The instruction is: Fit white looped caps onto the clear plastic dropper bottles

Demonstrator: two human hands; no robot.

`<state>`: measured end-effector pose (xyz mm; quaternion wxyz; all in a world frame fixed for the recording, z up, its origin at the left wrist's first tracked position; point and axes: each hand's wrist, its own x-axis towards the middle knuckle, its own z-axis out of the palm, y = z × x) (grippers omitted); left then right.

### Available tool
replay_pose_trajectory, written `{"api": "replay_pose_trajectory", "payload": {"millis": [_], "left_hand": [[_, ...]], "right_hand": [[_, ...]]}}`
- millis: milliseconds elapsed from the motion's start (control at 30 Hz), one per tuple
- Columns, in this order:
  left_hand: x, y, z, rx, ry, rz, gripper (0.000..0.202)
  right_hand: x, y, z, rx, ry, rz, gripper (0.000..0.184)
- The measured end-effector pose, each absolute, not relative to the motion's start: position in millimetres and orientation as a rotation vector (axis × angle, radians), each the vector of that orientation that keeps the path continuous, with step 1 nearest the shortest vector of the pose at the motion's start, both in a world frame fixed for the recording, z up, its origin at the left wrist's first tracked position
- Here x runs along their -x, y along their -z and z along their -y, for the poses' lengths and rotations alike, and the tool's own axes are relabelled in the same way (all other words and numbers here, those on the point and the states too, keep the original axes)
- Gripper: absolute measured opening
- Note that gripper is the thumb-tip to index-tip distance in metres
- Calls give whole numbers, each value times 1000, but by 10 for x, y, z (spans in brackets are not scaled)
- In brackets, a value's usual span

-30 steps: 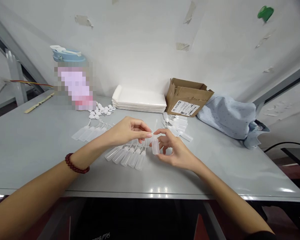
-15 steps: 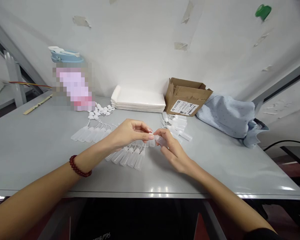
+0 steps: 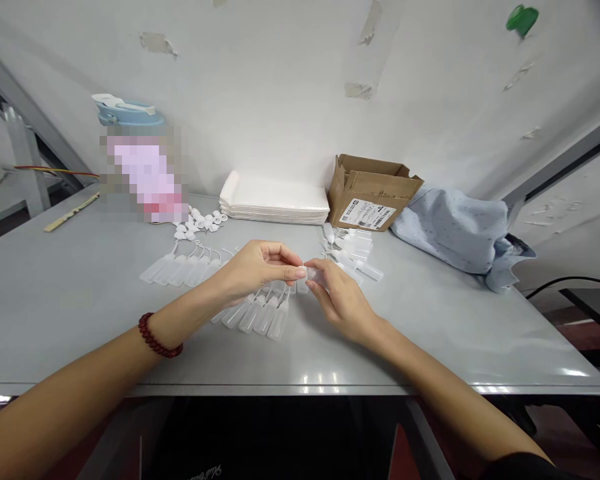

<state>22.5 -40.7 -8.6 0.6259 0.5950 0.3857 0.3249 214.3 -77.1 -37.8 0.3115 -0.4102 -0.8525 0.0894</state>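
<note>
Small bottle of cloudy, see-through soft plastic, a short round tube, lies on its side in the air just above the middle of a smooth grey table, held between both hands.

From left to right: a thin wooden stick lies at the far left of the table. A jug with a pale blue lid stands against the white wall; its body is blurred out. Beside it sits a scatter of little white caps. Nearer, a neat row of the same cloudy bottles lies flat, each with a thin looped strap. The left arm wears a dark red bead bracelet. The left hand is curled, thumb and fingertips pinching the left end of the small bottle. Under the hands lies a second row of bottles, side by side. The right hand is closed around the right part of the small bottle, fingers meeting those of the left hand. At the far side a stack of flat white trays rests by the wall, then an open brown cardboard box with a printed label, with a loose heap of bottles in front of it. At the right lies a crumpled pale blue cloth.
</note>
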Motion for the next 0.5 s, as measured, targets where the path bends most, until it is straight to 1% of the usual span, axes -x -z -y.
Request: {"api": "replay_pose_trajectory", "payload": {"millis": [200,367,433,500], "left_hand": [[-282,112,451,-1373,-779,-921,25],[-343,77,505,-1440,-781,-1016,28],[-353,80,520,-1447,-796,-1021,27],[-353,96,533,-1456,-837,-999,27]], "right_hand": [[-2151,445,753,1125,46,2311,23],[-2181,497,743,1080,314,2355,29],[-2194,504,733,1026,365,2344,30],[-2200,498,726,982,338,2315,30]]}}
